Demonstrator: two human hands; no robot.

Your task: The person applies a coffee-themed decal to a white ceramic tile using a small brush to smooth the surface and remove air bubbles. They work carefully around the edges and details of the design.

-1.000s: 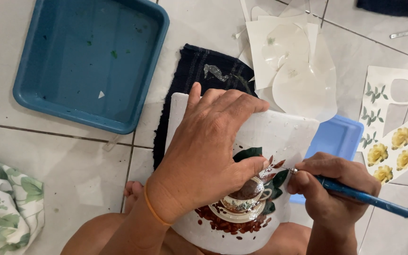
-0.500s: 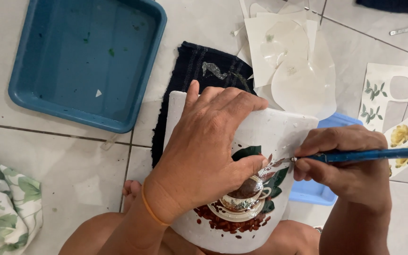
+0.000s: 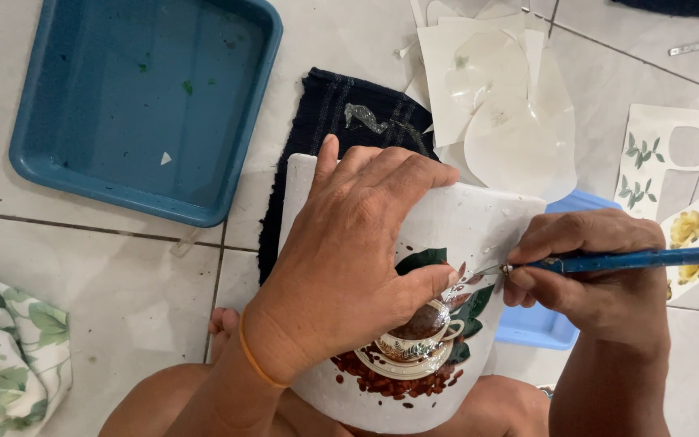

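White tiled floor (image 3: 107, 267) under everything, grey grout lines crossing it. I see a white pot (image 3: 479, 222) resting on the person's lap at 6 o'clock of the view, carrying a picture of a cup on a saucer with coffee beans and green leaves. Left hand (image 3: 349, 259) lies spread over the pot's side, fingers curled round it, thumb pressed beside the picture; orange band on the wrist. Right hand (image 3: 600, 275) at 3 o'clock is closed in a pinch on a blue-handled tool (image 3: 633, 260), held near level, its metal tip touching the picture's upper edge. Blue tray (image 3: 34, 154) sits at 10 o'clock, bits of debris in it. Dark cloth (image 3: 341, 105) lies at 12 o'clock of the pot, partly under it. Cut white backing sheets (image 3: 495, 89) at 1 o'clock. Leaf and yellow flower decal sheets (image 3: 649, 154) at 2 o'clock. Small blue container (image 3: 540, 324) peeks from under the right hand. Leaf-print fabric (image 3: 2, 364) at 8 o'clock.
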